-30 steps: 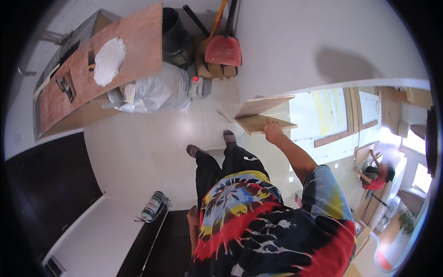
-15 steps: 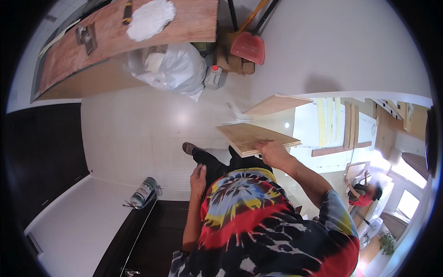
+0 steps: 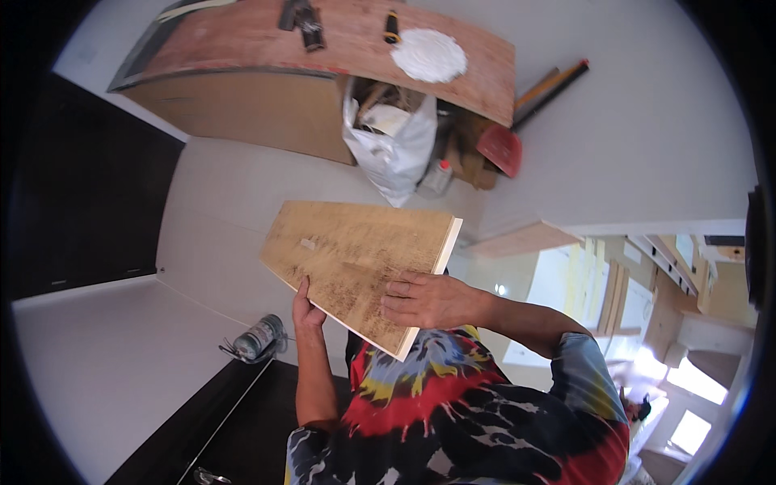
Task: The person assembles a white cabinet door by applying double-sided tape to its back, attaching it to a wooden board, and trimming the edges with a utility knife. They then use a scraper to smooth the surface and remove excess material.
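A wooden board (image 3: 356, 250), tan with dark stains and a pale cut edge, is held up before my body. My left hand (image 3: 307, 307) grips its near left edge, thumb up against the side and the other fingers mostly hidden. Over its right end reaches my right hand (image 3: 416, 301), fingers laid across the top face and thumb out of sight. The board covers my legs and part of the floor.
Ahead stands a wood-topped counter (image 3: 242, 40) with a white sheet-like piece (image 3: 430, 55) and a black-and-yellow tool (image 3: 392, 27). Below are a stuffed white sack (image 3: 392, 153), a jug (image 3: 437, 176) and a red dustpan (image 3: 500, 149). Another panel (image 3: 525, 240) is at right; a metal cylinder (image 3: 260, 338) stands left.
The board has swung left and up, turning its broad face toward me. My left hand, earlier free by my leg, now grips it. My view has turned, shifting the counter right.
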`<state>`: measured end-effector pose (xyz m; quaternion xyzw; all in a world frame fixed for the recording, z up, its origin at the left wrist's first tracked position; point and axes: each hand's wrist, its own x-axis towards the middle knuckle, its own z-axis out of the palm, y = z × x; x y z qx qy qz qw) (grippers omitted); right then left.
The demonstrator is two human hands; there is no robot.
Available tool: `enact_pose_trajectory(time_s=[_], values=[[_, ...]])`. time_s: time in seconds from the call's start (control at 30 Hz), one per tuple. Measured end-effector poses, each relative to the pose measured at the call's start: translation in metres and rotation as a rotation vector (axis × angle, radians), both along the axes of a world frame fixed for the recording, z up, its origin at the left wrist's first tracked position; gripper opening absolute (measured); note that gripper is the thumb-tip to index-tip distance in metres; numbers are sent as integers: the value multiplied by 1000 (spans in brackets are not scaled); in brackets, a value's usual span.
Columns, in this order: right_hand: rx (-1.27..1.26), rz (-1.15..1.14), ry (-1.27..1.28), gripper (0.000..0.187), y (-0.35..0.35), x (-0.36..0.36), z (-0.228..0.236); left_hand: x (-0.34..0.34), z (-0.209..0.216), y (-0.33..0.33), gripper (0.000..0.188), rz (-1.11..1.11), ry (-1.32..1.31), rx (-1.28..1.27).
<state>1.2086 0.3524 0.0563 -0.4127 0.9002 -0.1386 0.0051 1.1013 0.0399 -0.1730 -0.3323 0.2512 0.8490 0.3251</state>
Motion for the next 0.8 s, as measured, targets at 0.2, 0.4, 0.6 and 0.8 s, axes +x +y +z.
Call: enact_pose_trajectory(time_s=[0.2, 0.4, 0.6, 0.8], values=[[-125, -44, 175, 37, -3, -48, -7, -44, 28, -38, 46, 274, 252, 150], [-87, -632, 353, 53, 20, -50, -47, -73, 61, -64, 51, 306, 608, 168], [-1322, -1180, -120, 51, 3, -114, -62, -103, 76, -67, 53, 341, 715, 172], [-1417, -1150, -304, 42, 13, -212, -97, -171, 87, -36, 56, 257, 640, 139]])
